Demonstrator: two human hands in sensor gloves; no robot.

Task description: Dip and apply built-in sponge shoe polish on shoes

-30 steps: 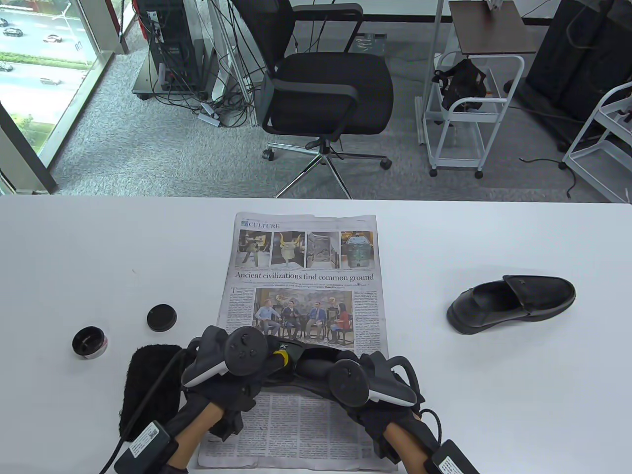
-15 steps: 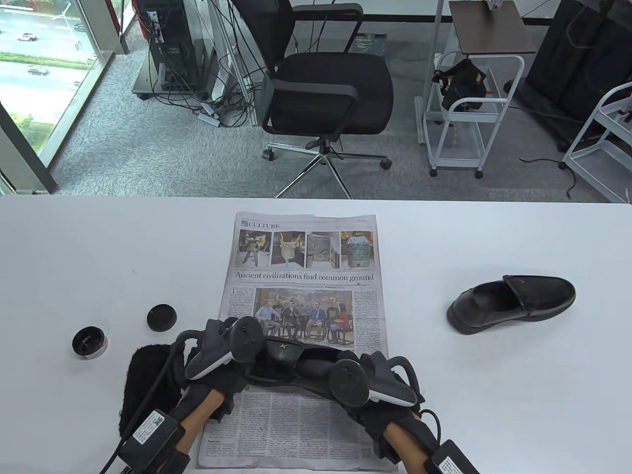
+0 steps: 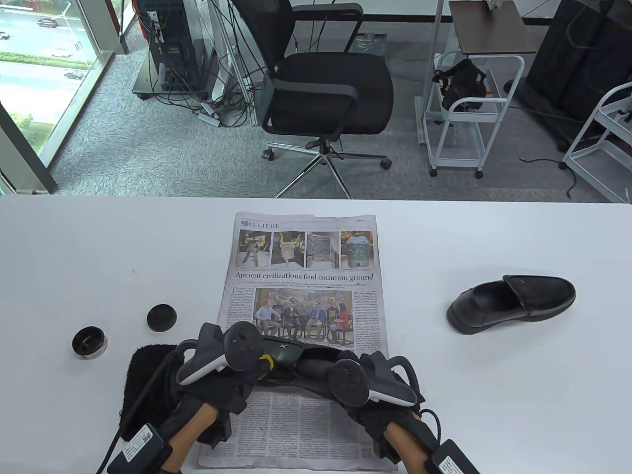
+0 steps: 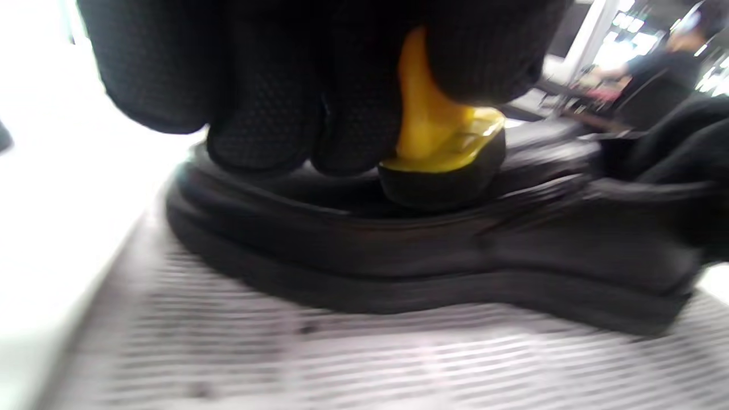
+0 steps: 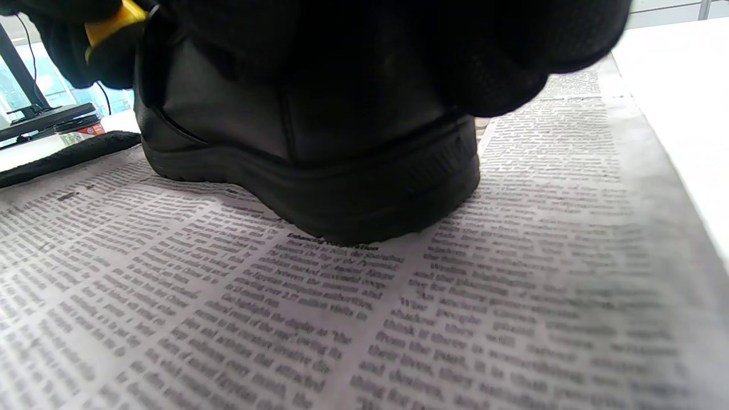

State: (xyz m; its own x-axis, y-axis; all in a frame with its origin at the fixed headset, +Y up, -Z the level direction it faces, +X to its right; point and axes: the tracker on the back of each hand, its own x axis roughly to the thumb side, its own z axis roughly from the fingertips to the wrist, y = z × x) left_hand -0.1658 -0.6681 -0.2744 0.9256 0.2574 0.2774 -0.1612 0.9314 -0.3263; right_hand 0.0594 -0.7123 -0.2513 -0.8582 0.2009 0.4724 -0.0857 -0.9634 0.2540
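A black shoe (image 3: 296,363) stands on the newspaper (image 3: 303,276) near the table's front edge; it also shows in the left wrist view (image 4: 433,256) and the right wrist view (image 5: 319,148). My left hand (image 3: 232,368) grips a yellow-handled sponge applicator (image 4: 441,154) and presses its black sponge on the shoe's upper. My right hand (image 3: 368,382) holds the shoe's heel end from above. An open polish tin (image 3: 89,342) and its black lid (image 3: 162,317) lie at the left. A second black shoe (image 3: 511,302) lies at the right.
A black fuzzy cloth (image 3: 148,385) lies left of the newspaper under my left arm. A black office chair (image 3: 326,89) and white carts (image 3: 469,113) stand on the floor beyond the table's far edge.
My left hand with the applicator has rubbed back and forth a little over the shoe's toe end. My right hand and the shoe have stayed put.
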